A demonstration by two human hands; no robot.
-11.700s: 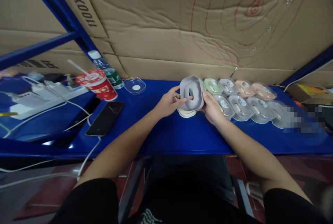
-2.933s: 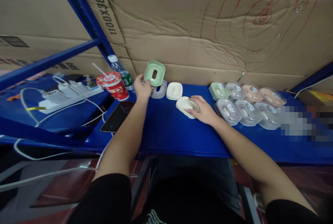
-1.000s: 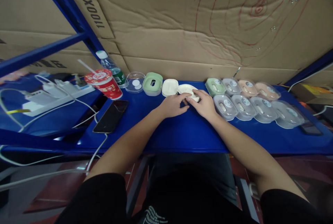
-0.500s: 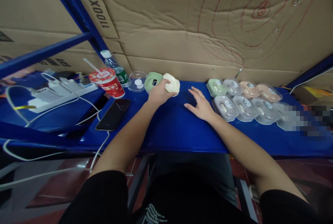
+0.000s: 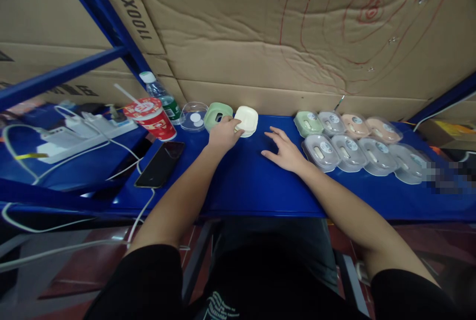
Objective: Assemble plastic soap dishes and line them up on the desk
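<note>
Big cardboard wall (image 5: 223,37) printed "1100X380" blocks off behind the cream dish (image 5: 247,118), but the blue table (image 5: 253,186) gives decent room from the dish to the front edge. Lidded boxes (image 5: 377,161) sit well right of the dish. Right hand (image 5: 285,151) is open, nearer its right; left hand (image 5: 222,134) touches its left edge, can't tell if gripping. Green box (image 5: 213,118) just left of it, round stickers (image 5: 326,147) on the lidded boxes unreadable

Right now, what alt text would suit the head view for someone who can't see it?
A person's left hand touches a cream piece beside a green piece on a blue table; the open right hand holds nothing. Clear-covered containers stand at right; a red cup, bottle and phone at left.
</note>
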